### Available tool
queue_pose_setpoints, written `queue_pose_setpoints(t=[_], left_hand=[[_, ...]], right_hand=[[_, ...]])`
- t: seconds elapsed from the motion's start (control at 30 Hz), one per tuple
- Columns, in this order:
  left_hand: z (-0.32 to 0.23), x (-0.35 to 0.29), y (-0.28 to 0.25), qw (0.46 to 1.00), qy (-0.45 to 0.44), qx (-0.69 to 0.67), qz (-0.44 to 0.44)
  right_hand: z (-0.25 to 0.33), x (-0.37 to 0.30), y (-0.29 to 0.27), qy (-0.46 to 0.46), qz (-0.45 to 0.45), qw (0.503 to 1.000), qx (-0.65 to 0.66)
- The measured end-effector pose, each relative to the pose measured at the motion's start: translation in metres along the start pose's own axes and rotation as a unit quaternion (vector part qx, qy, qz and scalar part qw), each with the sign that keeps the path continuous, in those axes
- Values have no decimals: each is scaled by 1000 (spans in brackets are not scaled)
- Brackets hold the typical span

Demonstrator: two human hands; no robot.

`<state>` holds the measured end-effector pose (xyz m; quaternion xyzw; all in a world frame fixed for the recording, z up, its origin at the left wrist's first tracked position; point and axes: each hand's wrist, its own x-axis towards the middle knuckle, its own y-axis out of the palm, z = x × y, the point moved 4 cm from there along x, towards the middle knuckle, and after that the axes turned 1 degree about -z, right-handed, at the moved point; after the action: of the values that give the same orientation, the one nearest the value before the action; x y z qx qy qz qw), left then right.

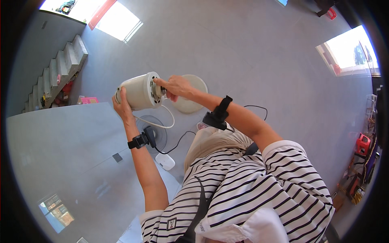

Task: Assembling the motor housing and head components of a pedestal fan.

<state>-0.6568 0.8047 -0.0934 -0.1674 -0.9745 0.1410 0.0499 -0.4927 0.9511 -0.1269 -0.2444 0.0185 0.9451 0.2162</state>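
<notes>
My left hand (124,107) grips the rear end of a cream cylindrical motor housing (137,91), thumb on its upper side. The housing is held up on its side, and its slotted end face points right. My right hand (176,86) is at that end face, index finger stretched onto the slots and the other fingers curled under. A small dark piece (163,90) shows beside the curled fingers; whether it is held or part of the housing I cannot tell. From the housing hangs a white cord (173,121), looping downward.
A round cream disc (189,101) lies behind my right hand. Below the housing is a round translucent grey piece (160,135), with a white rounded case (165,161) close by. A grey surface (81,146) spans the left. Concrete stairs (60,67) rise at far left; a red box (362,144) stands right.
</notes>
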Motion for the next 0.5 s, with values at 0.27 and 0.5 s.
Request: queue_pose_setpoints(t=[0.27, 0.5], left_hand=[[-4, -2, 1, 1000, -5, -12, -1], [-5, -2, 2, 1000, -12, -14, 0]], right_hand=[[24, -38, -3, -446, -143, 868, -165], [12, -22, 1, -326, -112, 907, -241]])
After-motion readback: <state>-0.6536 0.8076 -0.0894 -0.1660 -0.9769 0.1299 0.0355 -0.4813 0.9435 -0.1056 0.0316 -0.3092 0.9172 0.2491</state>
